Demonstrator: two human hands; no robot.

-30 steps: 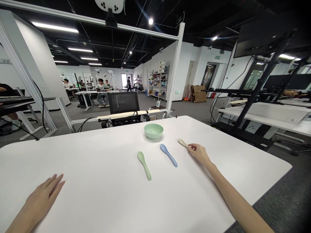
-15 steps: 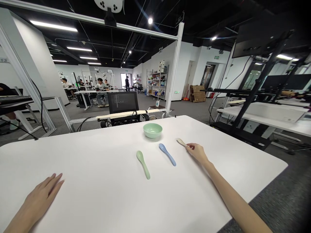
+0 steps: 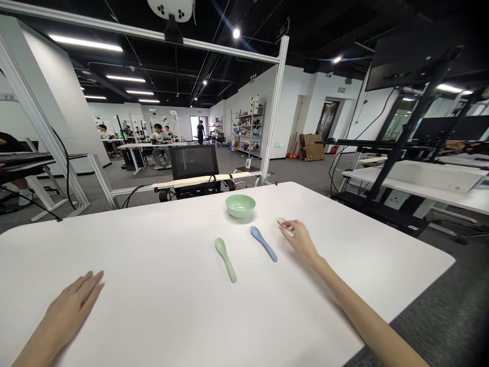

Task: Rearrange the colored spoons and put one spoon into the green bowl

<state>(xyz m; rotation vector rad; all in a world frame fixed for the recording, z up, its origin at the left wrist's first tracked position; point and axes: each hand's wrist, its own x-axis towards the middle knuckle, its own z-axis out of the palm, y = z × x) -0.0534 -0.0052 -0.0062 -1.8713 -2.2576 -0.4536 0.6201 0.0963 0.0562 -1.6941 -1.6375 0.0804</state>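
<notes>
My right hand [image 3: 300, 239] is over the cream spoon [image 3: 281, 220], with thumb and index finger apart. Only the tip of that spoon's bowl shows clearly; my fingers cover most of the rest. To its left lies a blue spoon [image 3: 263, 243], handle pointing toward me. A green spoon [image 3: 226, 259] rests further left at a similar slant. Behind the spoons stands a light green bowl [image 3: 240, 206], upright, with nothing visible in it. Flat on the left part of the table, my left hand [image 3: 72, 306] has its fingers stretched out and touches no object.
The white table [image 3: 160, 295] has rounded far corners. Beyond its far edge are a metal frame [image 3: 280, 102] and a black mesh chair [image 3: 194, 165]. A dark stand [image 3: 393, 153] rises past the right edge. Several people sit or stand in the distance.
My right hand has shifted left from the cream spoon's handle toward its bowl, and its fingers have spread. The spoons and bowl stay in place. My left hand has barely moved.
</notes>
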